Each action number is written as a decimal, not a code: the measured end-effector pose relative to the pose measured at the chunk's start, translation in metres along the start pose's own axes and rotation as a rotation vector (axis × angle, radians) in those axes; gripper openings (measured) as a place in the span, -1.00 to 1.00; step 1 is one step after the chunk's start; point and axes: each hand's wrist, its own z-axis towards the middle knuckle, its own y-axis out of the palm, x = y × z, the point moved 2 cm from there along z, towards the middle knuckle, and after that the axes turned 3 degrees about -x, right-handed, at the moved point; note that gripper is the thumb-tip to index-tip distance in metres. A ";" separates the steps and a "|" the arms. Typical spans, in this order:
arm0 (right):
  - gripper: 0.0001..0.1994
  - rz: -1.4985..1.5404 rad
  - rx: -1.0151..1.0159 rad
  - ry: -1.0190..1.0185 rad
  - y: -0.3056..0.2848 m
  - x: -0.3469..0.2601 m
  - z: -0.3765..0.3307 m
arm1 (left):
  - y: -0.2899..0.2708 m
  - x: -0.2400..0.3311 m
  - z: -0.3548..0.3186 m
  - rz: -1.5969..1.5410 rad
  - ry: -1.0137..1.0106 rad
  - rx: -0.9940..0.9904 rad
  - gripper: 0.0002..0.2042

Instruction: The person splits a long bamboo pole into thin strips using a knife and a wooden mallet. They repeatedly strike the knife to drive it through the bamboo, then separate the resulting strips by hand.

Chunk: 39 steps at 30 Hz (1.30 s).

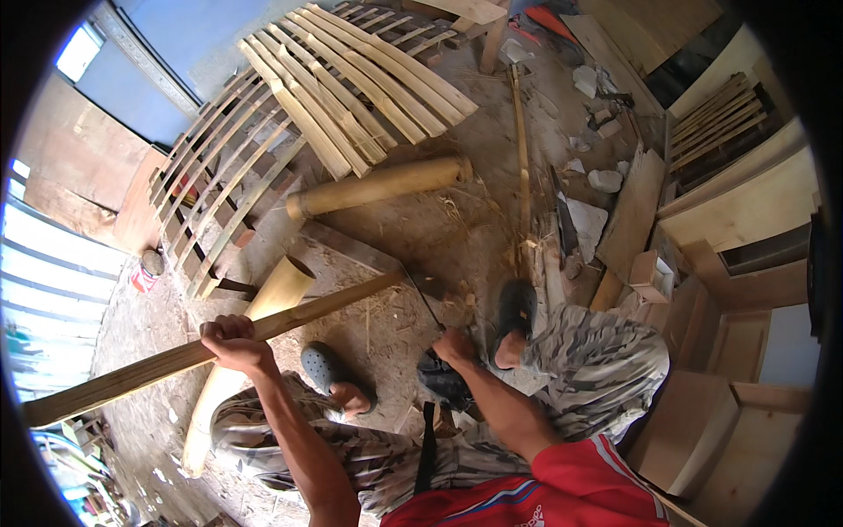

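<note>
My left hand (237, 342) is closed around a long split bamboo strip (132, 378), which slants from the far left up toward the middle. In my right hand (455, 348) is the handle end of a knife (423, 297), its narrow dark blade pointing away from me. The blade's far end meets the tip of the strip; whether it cuts in cannot be made out. Beyond that tip lies a wooden beam (351, 246) on the floor. A thick bamboo pole (281, 285) passes under the strip, beside my left leg.
Another bamboo pole (386, 186) lies farther off. Behind it, split bamboo pieces (360, 79) rest on a slatted rack (219, 189). Stone rubble (604, 180) and boards (637, 211) lie at right, near wooden cabinets (702, 422). Shavings litter the floor around my sandals (325, 364).
</note>
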 end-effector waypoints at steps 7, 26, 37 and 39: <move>-0.55 0.005 -0.010 -0.249 0.007 -0.031 -0.008 | -0.012 -0.001 0.009 -0.061 -0.037 -0.067 -0.70; -0.72 0.136 0.119 -0.667 -0.006 -0.163 -0.106 | 0.002 0.002 -0.010 -0.067 -0.019 0.053 -0.64; -0.75 0.168 0.127 -0.440 0.003 -0.125 -0.115 | 0.001 0.004 -0.021 0.004 0.009 0.113 -0.60; -0.75 0.115 0.159 -0.499 0.004 -0.129 -0.119 | 0.000 0.005 -0.018 0.003 0.026 0.133 -0.60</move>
